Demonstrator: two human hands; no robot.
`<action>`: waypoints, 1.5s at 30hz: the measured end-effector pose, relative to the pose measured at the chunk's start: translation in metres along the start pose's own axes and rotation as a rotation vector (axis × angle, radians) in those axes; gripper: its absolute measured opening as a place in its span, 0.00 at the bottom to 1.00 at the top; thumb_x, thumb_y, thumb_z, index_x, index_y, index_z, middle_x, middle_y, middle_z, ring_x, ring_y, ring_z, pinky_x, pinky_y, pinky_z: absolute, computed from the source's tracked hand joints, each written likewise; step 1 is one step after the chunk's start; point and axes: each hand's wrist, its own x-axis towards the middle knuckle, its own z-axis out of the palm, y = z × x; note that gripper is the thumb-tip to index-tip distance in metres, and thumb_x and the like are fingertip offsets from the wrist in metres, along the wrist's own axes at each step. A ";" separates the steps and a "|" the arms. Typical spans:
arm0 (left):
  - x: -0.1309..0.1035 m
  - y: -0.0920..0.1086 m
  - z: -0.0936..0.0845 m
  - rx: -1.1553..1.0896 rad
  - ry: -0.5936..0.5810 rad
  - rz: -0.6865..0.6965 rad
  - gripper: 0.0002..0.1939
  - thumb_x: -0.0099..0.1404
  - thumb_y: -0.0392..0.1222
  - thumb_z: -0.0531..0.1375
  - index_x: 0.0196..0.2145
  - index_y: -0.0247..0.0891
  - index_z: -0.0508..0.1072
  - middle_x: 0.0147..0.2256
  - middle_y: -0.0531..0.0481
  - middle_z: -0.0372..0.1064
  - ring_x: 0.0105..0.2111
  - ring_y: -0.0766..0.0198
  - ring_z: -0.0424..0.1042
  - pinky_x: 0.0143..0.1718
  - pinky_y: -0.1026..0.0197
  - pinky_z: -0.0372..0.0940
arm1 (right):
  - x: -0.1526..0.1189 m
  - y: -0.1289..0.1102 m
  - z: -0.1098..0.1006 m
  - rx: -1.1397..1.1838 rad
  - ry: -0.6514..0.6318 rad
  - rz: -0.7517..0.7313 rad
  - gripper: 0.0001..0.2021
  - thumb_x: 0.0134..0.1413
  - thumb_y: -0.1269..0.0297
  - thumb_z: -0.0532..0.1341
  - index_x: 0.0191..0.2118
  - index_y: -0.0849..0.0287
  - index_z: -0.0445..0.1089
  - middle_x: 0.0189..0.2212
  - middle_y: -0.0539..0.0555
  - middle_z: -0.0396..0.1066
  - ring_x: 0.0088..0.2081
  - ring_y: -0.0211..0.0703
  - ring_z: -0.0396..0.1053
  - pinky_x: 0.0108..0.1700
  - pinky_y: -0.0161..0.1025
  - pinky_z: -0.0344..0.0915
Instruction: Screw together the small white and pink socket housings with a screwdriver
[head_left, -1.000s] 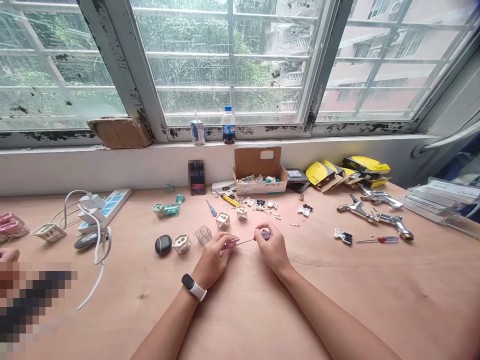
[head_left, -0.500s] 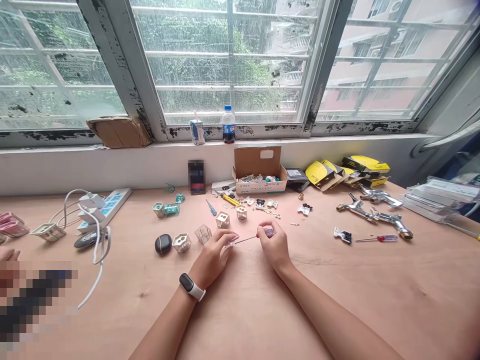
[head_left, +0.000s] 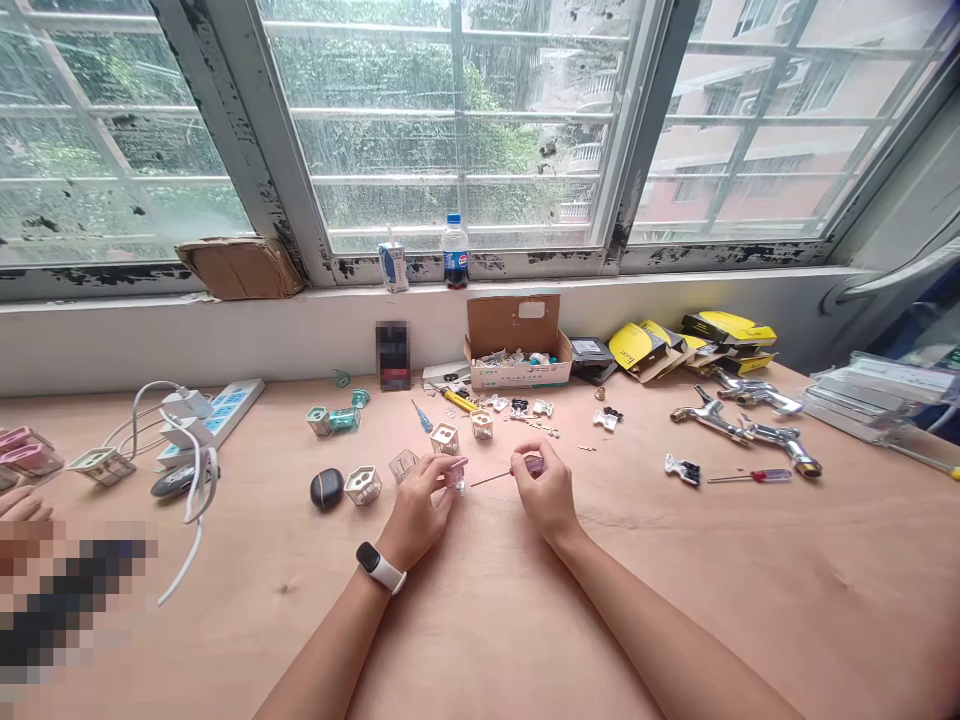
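My left hand (head_left: 421, 505) is closed around a small pink and clear plastic pencil sharpener (head_left: 457, 474), partly covered by the fingers. In my right hand (head_left: 546, 490) is a screwdriver (head_left: 491, 480), its clear purplish handle within the fingers and its shaft pointing left. A short gap separates the screwdriver tip from the sharpener. Just behind my left hand lies a clear plastic case (head_left: 403, 464). Several cream hexagonal sharpeners with two-hole tops stand nearby, one (head_left: 363, 485) to the left and another (head_left: 444, 437) behind.
A black earbud case (head_left: 327, 490) lies left of the sharpeners. Small parts surround an open carton (head_left: 520, 374) at the back. To the right are metal taps (head_left: 780, 440) and a second screwdriver (head_left: 750, 476). A power strip (head_left: 225, 410) and another person's hand (head_left: 24, 505) are left.
The screwdriver tip has come away from the sharpener. My left hand has tipped the sharpener more upright, so more of it shows. My right hand has shifted only slightly.
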 end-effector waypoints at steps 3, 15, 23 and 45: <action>0.000 0.001 0.001 -0.046 -0.004 -0.037 0.15 0.67 0.36 0.57 0.51 0.41 0.70 0.46 0.46 0.72 0.44 0.61 0.75 0.46 0.52 0.76 | 0.000 0.000 -0.001 -0.013 0.008 -0.008 0.10 0.56 0.57 0.58 0.34 0.59 0.67 0.22 0.50 0.69 0.23 0.37 0.65 0.26 0.32 0.58; 0.002 0.011 -0.008 0.105 -0.104 0.007 0.19 0.64 0.38 0.62 0.53 0.40 0.70 0.46 0.45 0.75 0.41 0.59 0.75 0.44 0.57 0.71 | 0.001 0.005 0.000 -0.131 0.014 -0.133 0.11 0.60 0.57 0.57 0.36 0.59 0.70 0.25 0.51 0.72 0.25 0.38 0.69 0.31 0.33 0.63; -0.003 0.026 -0.002 0.052 -0.327 0.031 0.17 0.63 0.38 0.62 0.50 0.39 0.71 0.45 0.43 0.73 0.45 0.56 0.72 0.48 0.54 0.68 | -0.001 0.008 0.001 -0.355 -0.080 -0.332 0.08 0.62 0.63 0.57 0.37 0.58 0.71 0.31 0.51 0.75 0.32 0.41 0.70 0.41 0.38 0.60; -0.001 0.018 -0.005 0.063 -0.341 0.066 0.21 0.58 0.35 0.62 0.50 0.41 0.69 0.47 0.45 0.72 0.47 0.55 0.72 0.51 0.53 0.67 | -0.002 0.004 -0.001 -0.578 -0.246 -0.388 0.06 0.62 0.67 0.57 0.33 0.60 0.68 0.32 0.53 0.72 0.38 0.44 0.66 0.43 0.40 0.55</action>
